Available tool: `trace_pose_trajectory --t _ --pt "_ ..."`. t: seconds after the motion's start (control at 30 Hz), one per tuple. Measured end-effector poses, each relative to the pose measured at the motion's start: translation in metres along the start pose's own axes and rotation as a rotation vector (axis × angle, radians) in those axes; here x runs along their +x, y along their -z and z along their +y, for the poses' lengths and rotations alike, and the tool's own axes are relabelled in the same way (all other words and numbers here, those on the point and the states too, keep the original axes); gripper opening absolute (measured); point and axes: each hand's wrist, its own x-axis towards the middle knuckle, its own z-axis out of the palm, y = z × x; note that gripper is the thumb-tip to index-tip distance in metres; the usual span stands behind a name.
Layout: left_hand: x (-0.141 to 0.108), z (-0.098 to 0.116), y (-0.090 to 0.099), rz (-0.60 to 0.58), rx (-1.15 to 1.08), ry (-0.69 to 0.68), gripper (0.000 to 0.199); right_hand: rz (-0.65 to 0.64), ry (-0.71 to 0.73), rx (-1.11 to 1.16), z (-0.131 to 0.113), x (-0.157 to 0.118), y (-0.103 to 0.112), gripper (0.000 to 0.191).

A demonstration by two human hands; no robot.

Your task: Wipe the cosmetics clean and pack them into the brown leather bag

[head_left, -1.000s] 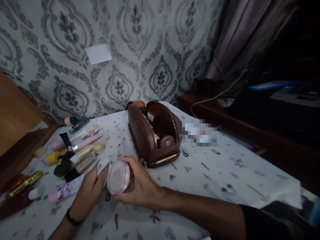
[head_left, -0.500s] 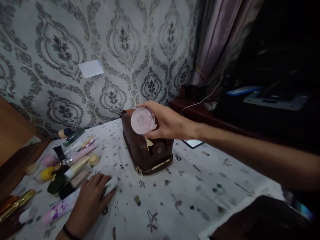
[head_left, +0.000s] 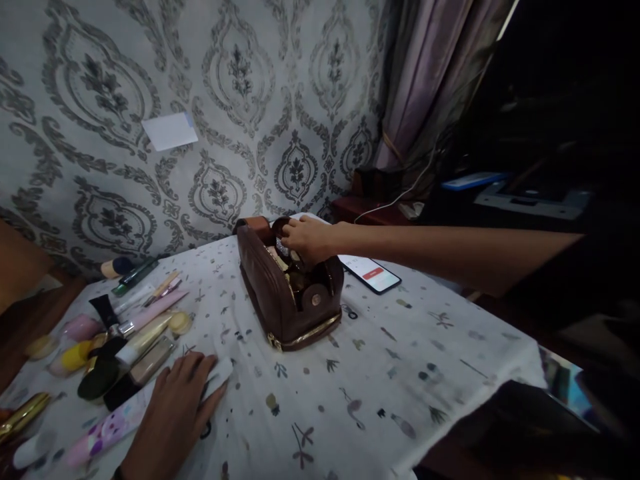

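Observation:
My right hand point(head_left: 310, 239) reaches into the open top of a brown cosmetic bag point(head_left: 265, 293) with a gold zipper. Its fingers are curled down into the opening, and what they hold is hidden. A silvery, glittery item point(head_left: 282, 248) shows by the fingertips. My left hand point(head_left: 173, 407) lies on the table, fingers stretched over a pink and white tube point(head_left: 107, 430) with a cartoon print. The tube's white end point(head_left: 220, 373) shows between thumb and forefinger. Left of this hand lie a beige foundation bottle point(head_left: 153, 360), a cream tube point(head_left: 143, 340) and a pink brush point(head_left: 160, 310).
Several more cosmetics, including a yellow item point(head_left: 75, 358) and a green bottle point(head_left: 135, 277), lie at the left on the patterned white tablecloth point(head_left: 280, 413). A phone point(head_left: 375, 275) with a lit screen lies behind the bag. Patterned wallpaper point(head_left: 240, 73) rises behind the table.
My right hand has lowered from above the bag into its opening. The round clear container it held is out of sight. My left hand stays on the tube; the view has shifted slightly.

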Motion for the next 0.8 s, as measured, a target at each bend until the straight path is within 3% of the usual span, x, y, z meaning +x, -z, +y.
trace_pose_trajectory --t 0.2,0.5,0.8 --pt "-0.006 -0.004 -0.008 -0.057 -0.003 0.033 0.039 0.005 -0.091 -0.092 -0.004 0.013 -0.013 0.032" --pt "-0.003 -0.017 -0.009 -0.118 -0.06 -0.02 0.039 0.067 -0.034 -0.195 -0.014 0.02 -0.029 0.035" --pt "-0.009 -0.021 -0.017 -0.101 -0.041 -0.031 0.04 -0.029 -0.029 -0.095 -0.011 0.01 -0.011 0.027"
